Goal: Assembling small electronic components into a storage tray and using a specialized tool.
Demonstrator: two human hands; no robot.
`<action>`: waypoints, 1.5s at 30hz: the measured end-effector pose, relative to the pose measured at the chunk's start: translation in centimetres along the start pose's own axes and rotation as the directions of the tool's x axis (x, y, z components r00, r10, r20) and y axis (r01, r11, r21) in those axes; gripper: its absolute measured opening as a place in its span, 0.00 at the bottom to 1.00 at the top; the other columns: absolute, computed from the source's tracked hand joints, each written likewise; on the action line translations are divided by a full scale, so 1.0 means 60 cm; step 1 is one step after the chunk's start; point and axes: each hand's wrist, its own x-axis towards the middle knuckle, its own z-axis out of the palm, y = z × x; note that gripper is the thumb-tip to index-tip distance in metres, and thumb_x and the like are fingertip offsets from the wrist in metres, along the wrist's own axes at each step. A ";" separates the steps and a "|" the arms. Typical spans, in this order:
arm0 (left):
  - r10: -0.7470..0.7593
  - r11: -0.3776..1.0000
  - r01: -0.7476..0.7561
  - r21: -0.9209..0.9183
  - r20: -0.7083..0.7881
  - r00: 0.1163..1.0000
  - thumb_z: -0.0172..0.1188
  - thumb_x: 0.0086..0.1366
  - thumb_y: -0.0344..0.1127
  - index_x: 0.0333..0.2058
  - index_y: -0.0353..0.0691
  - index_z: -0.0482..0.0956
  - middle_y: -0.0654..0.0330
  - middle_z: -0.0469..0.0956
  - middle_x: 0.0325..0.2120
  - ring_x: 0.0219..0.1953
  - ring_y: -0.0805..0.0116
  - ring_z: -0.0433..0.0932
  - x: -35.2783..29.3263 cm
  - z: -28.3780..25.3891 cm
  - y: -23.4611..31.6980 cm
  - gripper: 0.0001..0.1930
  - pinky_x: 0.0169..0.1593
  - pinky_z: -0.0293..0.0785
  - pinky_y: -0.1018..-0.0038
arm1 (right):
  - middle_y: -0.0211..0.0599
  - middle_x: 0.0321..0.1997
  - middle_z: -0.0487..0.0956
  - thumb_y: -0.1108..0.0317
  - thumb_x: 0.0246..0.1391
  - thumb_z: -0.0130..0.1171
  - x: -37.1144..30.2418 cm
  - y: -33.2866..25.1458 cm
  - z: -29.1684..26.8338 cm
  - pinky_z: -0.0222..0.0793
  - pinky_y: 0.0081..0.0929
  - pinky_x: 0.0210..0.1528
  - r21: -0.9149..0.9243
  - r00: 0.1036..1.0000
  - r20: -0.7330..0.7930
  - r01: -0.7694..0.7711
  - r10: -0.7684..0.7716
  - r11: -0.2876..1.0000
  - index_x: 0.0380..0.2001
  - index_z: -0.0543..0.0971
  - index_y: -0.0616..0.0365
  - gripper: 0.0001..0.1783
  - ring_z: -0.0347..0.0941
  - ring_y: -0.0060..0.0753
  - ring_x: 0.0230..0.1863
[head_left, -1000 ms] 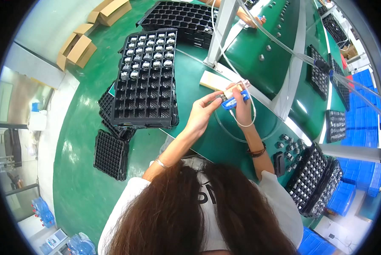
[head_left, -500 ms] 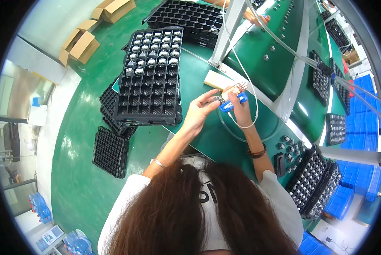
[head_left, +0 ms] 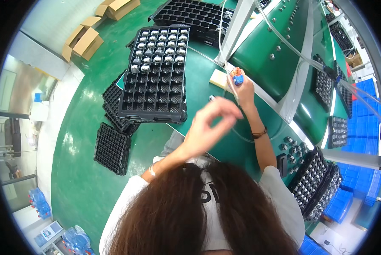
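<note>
My left hand (head_left: pixel 209 127), smeared by motion, hovers over the near edge of the green workbench (head_left: pixel 199 72) with its fingers curled toward the right. Just beyond its knuckles shows a small shiny metal part (head_left: pixel 212 98); whether it touches the hand I cannot tell. My right hand (head_left: pixel 245 91) is closed around a blue-and-orange hand tool (head_left: pixel 238 77) attached to a thin pale hose. A pale yellow block (head_left: pixel 218 79) lies on the bench beside that hand. To the left, a black compartment tray (head_left: pixel 154 89) has silvery metal parts in its far rows.
More black trays (head_left: pixel 192 17) are stacked at the back; others (head_left: pixel 112 148) are on the floor at left. Loose metal parts (head_left: pixel 292 148) and filled trays (head_left: pixel 311 174) lie at right. A metal post (head_left: pixel 237 27) and a green conveyor (head_left: pixel 265 55) stand beyond the bench.
My hands have come apart. The left has pulled back toward me and blurred; the right has lifted the tool farther away and turned it upward.
</note>
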 end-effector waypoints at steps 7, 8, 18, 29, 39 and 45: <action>0.648 0.620 -0.746 0.243 0.377 0.662 0.53 0.56 0.34 0.37 0.36 0.77 0.57 0.75 0.34 0.33 0.64 0.73 -0.050 0.011 0.239 0.12 0.35 0.73 0.72 | 0.35 0.28 0.71 0.60 0.39 0.72 -0.022 0.035 -0.024 0.67 0.27 0.31 0.125 0.996 0.076 -0.046 0.036 0.991 0.49 0.60 0.56 0.38 0.70 0.29 0.27; 0.797 0.452 -0.882 0.136 0.382 0.467 0.56 0.56 0.31 0.31 0.42 0.80 0.61 0.80 0.32 0.31 0.72 0.75 -0.007 0.010 0.259 0.05 0.30 0.69 0.79 | 0.34 0.27 0.68 0.56 0.37 0.72 -0.027 0.034 -0.036 0.65 0.26 0.29 0.122 0.995 0.091 -0.061 0.050 0.991 0.49 0.60 0.55 0.40 0.67 0.30 0.26; 0.291 0.659 -0.578 0.481 0.546 0.786 0.55 0.50 0.30 0.38 0.38 0.79 0.57 0.79 0.33 0.36 0.61 0.76 -0.001 -0.004 0.203 0.14 0.38 0.71 0.68 | 0.29 0.36 0.66 0.70 0.41 0.68 -0.025 0.040 -0.050 0.58 0.13 0.28 0.342 0.987 0.144 -0.116 0.070 0.932 0.48 0.65 0.55 0.30 0.58 0.15 0.27; 0.111 0.111 0.206 0.972 -0.218 0.970 0.64 0.51 0.35 0.35 0.44 0.80 0.62 0.75 0.34 0.40 0.60 0.73 0.046 -0.364 -0.011 0.11 0.45 0.70 0.68 | 0.41 0.46 0.69 0.66 0.41 0.71 -0.002 0.010 -0.020 0.68 0.24 0.43 0.284 0.977 0.201 -0.125 0.069 0.950 0.52 0.60 0.58 0.38 0.69 0.28 0.41; -0.126 0.807 0.309 0.503 -0.364 0.923 0.60 0.58 0.30 0.38 0.32 0.79 0.56 0.78 0.44 0.43 0.72 0.76 0.052 -0.414 -0.017 0.10 0.46 0.70 0.77 | 0.50 0.30 0.73 0.59 0.46 0.65 0.008 -0.013 0.016 0.67 0.33 0.35 0.206 1.000 -0.016 0.001 0.002 0.979 0.35 0.70 0.62 0.20 0.72 0.46 0.32; -0.258 0.932 0.155 -0.327 -0.301 0.918 0.51 0.64 0.32 0.47 0.34 0.67 0.56 0.74 0.44 0.49 0.61 0.74 0.046 -0.298 0.003 0.14 0.55 0.70 0.74 | 0.39 0.27 0.77 0.61 0.49 0.62 0.062 0.064 -0.012 0.69 0.25 0.33 0.235 0.987 -0.153 -0.017 0.054 0.972 0.36 0.73 0.58 0.16 0.76 0.29 0.29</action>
